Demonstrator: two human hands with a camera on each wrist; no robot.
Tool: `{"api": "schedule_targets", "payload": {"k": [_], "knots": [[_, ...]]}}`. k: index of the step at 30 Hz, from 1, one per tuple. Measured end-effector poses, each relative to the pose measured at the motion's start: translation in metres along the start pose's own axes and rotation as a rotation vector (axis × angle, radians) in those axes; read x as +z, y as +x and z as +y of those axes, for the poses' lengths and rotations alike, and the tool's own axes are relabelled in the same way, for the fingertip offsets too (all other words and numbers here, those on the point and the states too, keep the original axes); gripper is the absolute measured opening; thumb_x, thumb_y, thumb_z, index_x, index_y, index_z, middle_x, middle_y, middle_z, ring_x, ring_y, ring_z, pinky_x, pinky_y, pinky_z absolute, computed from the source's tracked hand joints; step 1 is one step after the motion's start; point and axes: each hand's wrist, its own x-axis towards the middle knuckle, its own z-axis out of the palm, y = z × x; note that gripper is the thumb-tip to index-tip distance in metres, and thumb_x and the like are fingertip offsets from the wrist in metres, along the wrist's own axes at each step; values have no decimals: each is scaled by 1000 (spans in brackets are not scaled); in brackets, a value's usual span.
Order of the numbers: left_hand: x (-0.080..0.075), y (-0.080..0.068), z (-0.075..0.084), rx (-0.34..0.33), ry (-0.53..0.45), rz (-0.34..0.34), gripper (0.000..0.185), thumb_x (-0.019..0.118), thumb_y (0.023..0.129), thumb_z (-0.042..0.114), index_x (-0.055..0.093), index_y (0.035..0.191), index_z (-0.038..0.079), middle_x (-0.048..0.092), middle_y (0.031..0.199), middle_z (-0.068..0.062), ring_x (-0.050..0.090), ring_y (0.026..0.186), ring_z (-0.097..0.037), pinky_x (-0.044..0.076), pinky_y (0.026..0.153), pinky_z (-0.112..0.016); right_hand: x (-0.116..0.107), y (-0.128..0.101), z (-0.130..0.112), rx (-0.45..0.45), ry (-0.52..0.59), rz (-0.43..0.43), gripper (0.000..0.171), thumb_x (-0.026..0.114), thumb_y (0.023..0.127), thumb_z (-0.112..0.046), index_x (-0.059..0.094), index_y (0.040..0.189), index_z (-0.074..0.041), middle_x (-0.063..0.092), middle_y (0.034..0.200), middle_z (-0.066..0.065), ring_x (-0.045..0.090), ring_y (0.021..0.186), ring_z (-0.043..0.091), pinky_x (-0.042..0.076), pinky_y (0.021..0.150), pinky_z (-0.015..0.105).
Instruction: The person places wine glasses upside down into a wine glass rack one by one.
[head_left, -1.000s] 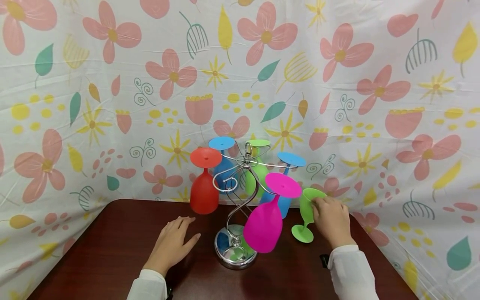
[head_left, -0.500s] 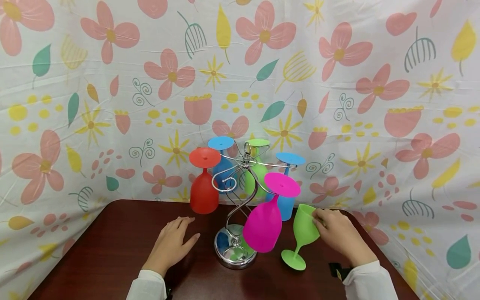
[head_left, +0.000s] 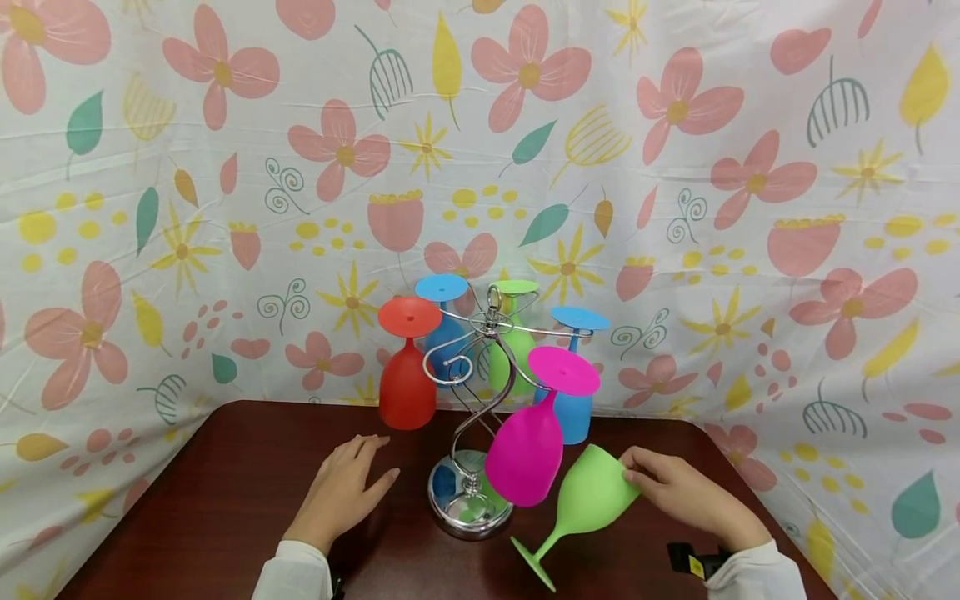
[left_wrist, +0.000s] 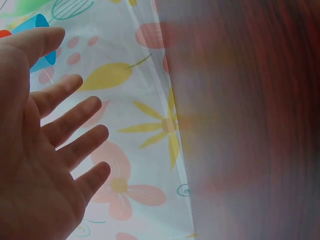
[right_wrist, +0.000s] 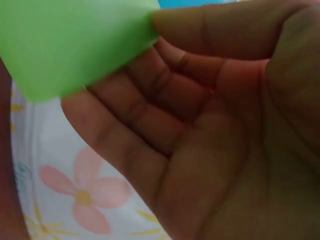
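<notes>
My right hand (head_left: 686,493) pinches a green plastic goblet (head_left: 592,498) by its rim, thumb on one side and fingers on the other. The goblet leans over, its foot pointing down and left toward the table's front. In the right wrist view the goblet's rim end (right_wrist: 75,47) fills the top left corner, between thumb and fingers. To the left, my left hand (head_left: 341,492) lies low over the table with straight, spread fingers and nothing in it. A chrome goblet rack (head_left: 474,518) stands between the hands. Nearest the held goblet hangs a magenta goblet (head_left: 525,450), upside down.
Also upside down on the rack are a red goblet (head_left: 408,385), a left blue goblet (head_left: 441,342), a right blue goblet (head_left: 576,412) and a rear green goblet (head_left: 512,354). Behind the dark wooden table (head_left: 187,517) hangs a flowered cloth (head_left: 315,250).
My right hand has brought the green goblet nearer and leftward, tipping it from nearly upright to a steep lean. The left hand and rack stay put.
</notes>
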Motion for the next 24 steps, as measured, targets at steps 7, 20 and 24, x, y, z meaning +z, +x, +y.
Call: {"api": "schedule_targets", "payload": {"k": [7, 20, 24], "knots": [[-2, 0, 4, -6, -56, -46, 48, 76, 106, 31, 67, 147, 7, 68, 143, -13, 61, 135, -40, 48, 116, -67, 28, 14, 24, -8, 481, -276, 26, 44, 122, -13, 58, 125, 9, 65, 120, 9, 69, 116, 12, 61, 101, 34], [-9, 4, 9, 163, -317, -236, 24, 76, 107, 28, 80, 123, 9, 79, 110, 5, 74, 98, -13, 65, 91, -42, 98, 41, 48, -113, 983, -508, 33, 32, 122, -8, 61, 137, -13, 66, 137, 0, 67, 130, 14, 53, 115, 35], [-12, 4, 21, 190, -474, -300, 22, 80, 105, 30, 83, 121, 15, 80, 109, 9, 74, 102, -9, 63, 94, -36, 116, 46, 47, -147, 1101, -547, 43, 28, 121, -3, 60, 148, -15, 66, 146, 0, 66, 133, 16, 51, 118, 37]]}}
